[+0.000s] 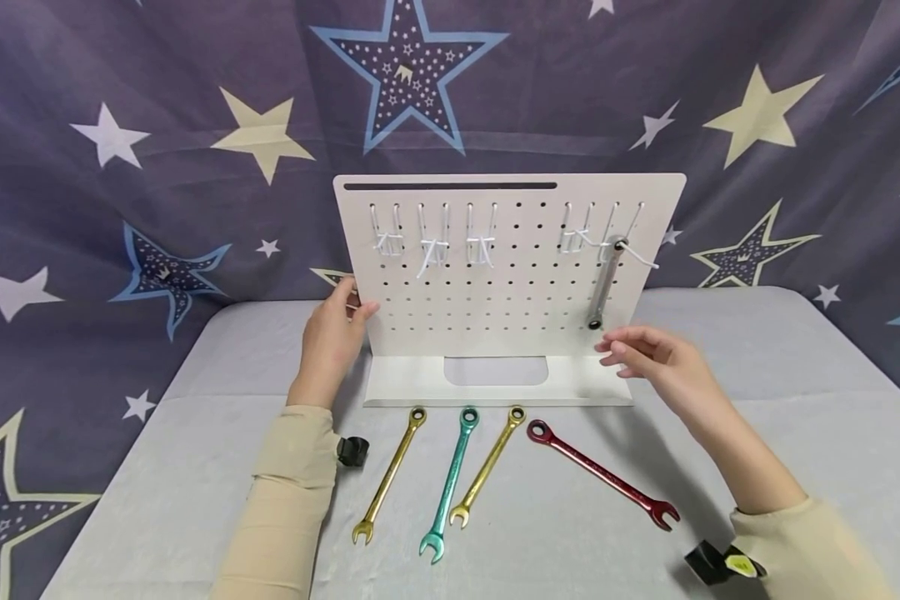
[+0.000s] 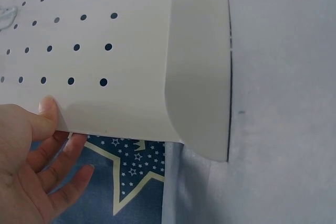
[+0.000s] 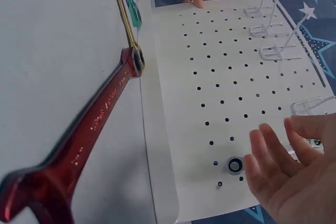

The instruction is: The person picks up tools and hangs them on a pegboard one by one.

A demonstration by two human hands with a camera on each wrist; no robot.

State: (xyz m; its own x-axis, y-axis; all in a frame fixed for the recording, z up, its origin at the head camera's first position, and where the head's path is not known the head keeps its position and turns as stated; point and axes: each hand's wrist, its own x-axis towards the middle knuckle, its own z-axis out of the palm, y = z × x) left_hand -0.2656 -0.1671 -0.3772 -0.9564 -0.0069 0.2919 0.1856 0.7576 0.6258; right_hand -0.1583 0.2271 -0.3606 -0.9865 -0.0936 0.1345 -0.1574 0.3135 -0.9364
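A white pegboard (image 1: 420,343) stands on the table with white wire hooks along its upper part. My left hand (image 1: 333,337) holds its left edge, thumb on the front face and fingers behind, as the left wrist view shows. A silver ratchet wrench (image 1: 606,283) hangs from the rightmost hook by one ring end. Just below and right of its lower end is my right hand (image 1: 660,358), fingers loosely bent with nothing in them. In front of the board lie a red wrench (image 1: 600,473), a green wrench (image 1: 451,483) and two gold wrenches (image 1: 392,473).
Hooks on the left (image 1: 435,250) of the board bear nothing and stick out toward me. A light grey cloth (image 1: 165,475) covers the table. Behind the board hangs a dark curtain (image 1: 540,100) with stars.
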